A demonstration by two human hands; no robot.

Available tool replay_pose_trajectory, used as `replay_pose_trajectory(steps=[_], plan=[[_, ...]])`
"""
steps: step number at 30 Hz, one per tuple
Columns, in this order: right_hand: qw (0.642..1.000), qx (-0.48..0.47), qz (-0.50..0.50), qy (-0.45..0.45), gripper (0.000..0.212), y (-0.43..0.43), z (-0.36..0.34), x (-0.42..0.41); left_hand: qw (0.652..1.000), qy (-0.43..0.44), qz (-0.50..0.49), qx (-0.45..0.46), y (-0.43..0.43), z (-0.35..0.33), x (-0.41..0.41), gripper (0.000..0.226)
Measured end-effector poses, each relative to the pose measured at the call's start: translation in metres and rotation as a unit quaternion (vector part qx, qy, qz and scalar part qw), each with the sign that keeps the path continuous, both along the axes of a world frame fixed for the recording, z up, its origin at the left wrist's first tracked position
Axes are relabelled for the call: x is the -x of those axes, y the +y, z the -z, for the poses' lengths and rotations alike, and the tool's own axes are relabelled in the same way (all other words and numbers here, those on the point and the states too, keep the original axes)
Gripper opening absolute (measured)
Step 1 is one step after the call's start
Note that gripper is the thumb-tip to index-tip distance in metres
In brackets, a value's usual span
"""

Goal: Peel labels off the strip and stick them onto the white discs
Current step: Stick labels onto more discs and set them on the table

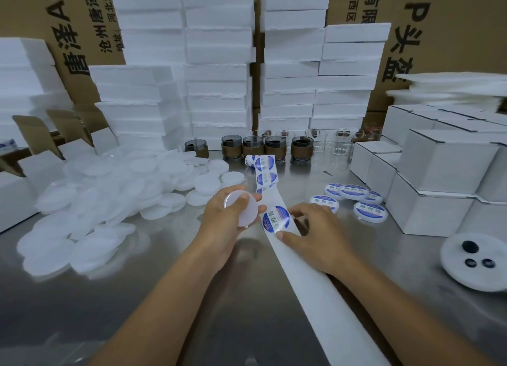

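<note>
Bare forearms reach over a brushed steel table point(137, 297) where a long white paper backing strip point(315, 277) runs from the near edge away toward its curled end point(264, 164), which carries round blue-and-white labels. The left hand point(222, 217) grips a blank white plastic disc point(241, 207), fingers curled round its rim, holding it tilted just beside the strip. The right hand point(315, 234) holds the strip with fingers curled over its right edge and the thumb set at the near edge of one blue-and-white round label point(277, 218), which lies between the two hands; whether that label has lifted from the paper cannot be told. A loose heap of blank white discs point(96, 201) spreads across the table's left side, while five labelled discs point(354, 198) sit to the right, near stacked white cartons point(439, 173). At the right edge lies a white foam round point(474, 261) with three dark holes or buttons. Farther back stands a row of dark jars in brown sleeves point(253, 147), with clear glass cups point(340, 143) beside them. Behind these rise tall stacks of white foam blocks point(219, 77) and brown cardboard boxes point(439, 22) printed with black characters.
</note>
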State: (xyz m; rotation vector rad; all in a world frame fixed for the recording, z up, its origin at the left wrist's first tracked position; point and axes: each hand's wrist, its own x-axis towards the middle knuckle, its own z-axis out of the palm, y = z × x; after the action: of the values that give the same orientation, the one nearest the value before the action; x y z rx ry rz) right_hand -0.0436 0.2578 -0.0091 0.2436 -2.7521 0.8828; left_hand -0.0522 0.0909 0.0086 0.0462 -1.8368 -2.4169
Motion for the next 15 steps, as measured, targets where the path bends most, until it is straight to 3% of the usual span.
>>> replay_pose_trajectory(steps=[4, 9, 12, 15], plan=[[0.978, 0.207, -0.012, -0.002, 0.017, -0.004, -0.005, -0.003, 0.999, -0.001, -0.046, -0.007, -0.003, 0.001, 0.003, 0.011], [0.919, 0.389, -0.035, -0.052, 0.015, -0.008, -0.014, -0.01, 0.999, -0.01, -0.025, 0.043, -0.002, 0.004, 0.002, 0.009], [0.888, 0.446, -0.062, -0.088, 0.014, -0.009, -0.019, -0.016, 0.996, -0.018, 0.041, 0.071, 0.004, 0.006, -0.004, 0.009], [0.891, 0.434, -0.072, -0.112, 0.017, -0.009, -0.02, -0.019, 0.995, -0.019, 0.027, 0.091, 0.005, 0.005, -0.004, 0.006]])
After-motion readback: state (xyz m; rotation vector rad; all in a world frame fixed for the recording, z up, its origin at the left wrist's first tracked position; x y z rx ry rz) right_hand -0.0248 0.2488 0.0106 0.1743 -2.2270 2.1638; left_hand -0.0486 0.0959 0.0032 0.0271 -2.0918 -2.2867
